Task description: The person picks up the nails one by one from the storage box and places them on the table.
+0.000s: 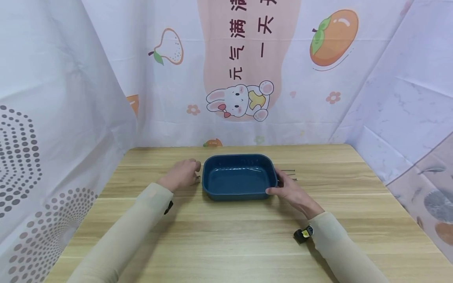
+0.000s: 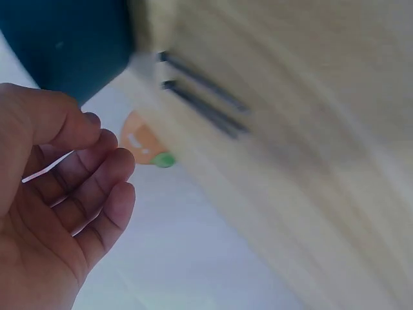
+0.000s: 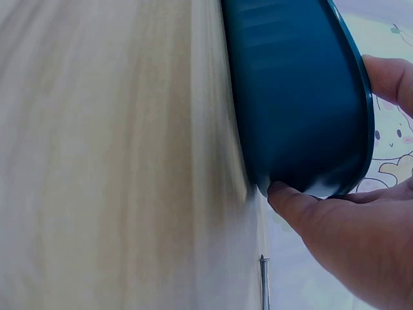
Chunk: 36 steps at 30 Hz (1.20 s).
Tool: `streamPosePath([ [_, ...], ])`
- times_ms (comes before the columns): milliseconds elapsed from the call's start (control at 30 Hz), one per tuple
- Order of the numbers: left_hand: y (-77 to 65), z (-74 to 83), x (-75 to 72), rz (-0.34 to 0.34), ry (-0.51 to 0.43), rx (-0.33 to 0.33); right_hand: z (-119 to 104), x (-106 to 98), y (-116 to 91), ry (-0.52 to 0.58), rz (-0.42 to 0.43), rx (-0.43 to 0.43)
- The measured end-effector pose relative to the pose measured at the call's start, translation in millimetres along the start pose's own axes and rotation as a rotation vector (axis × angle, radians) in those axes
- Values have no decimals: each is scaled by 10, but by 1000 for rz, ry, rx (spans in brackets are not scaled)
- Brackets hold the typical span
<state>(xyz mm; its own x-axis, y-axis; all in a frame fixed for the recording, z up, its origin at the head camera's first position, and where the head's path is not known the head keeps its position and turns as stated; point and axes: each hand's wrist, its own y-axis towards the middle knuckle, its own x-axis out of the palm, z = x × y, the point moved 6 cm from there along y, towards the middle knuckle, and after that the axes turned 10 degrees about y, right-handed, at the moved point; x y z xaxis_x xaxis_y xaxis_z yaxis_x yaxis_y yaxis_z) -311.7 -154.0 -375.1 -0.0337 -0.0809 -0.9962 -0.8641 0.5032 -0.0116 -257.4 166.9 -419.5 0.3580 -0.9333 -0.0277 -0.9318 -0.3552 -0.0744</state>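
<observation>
A dark blue rectangular dish (image 1: 238, 197) sits on the wooden table, its inside bare. My right hand (image 1: 291, 193) grips the dish's right end. The thumb lies at the rim and the fingers lie against the outer wall, as the right wrist view also shows. Just off the dish's left end is my left hand (image 1: 181, 173), its fingers loosely bent. In the left wrist view this hand (image 2: 61, 174) has nothing visible between its fingers. Two dark nails (image 2: 203, 110) lie on the table beyond its fingertips, blurred.
Several thin nails (image 1: 291, 174) lie right of the dish, close behind my right hand; one nail (image 3: 264, 284) shows in the right wrist view. The wooden table (image 1: 226, 239) ends at a printed curtain (image 1: 170, 118) at the back, and more cloth hangs at both sides.
</observation>
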Motion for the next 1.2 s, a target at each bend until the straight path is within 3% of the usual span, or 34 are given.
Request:
streamPosePath([
  [200, 104, 98, -225, 0, -3, -5, 7, -1, 0, -16, 12, 5],
  [500, 353, 414, -447, 18, 58, 71, 24, -24, -21, -25, 33, 25],
  [767, 525, 611, -502, -4, 60, 83, 18, -8, -10, -3, 8, 9],
  [1200, 768, 895, -505, -27, 46, 149, -16, 6, -3, -15, 42, 19],
])
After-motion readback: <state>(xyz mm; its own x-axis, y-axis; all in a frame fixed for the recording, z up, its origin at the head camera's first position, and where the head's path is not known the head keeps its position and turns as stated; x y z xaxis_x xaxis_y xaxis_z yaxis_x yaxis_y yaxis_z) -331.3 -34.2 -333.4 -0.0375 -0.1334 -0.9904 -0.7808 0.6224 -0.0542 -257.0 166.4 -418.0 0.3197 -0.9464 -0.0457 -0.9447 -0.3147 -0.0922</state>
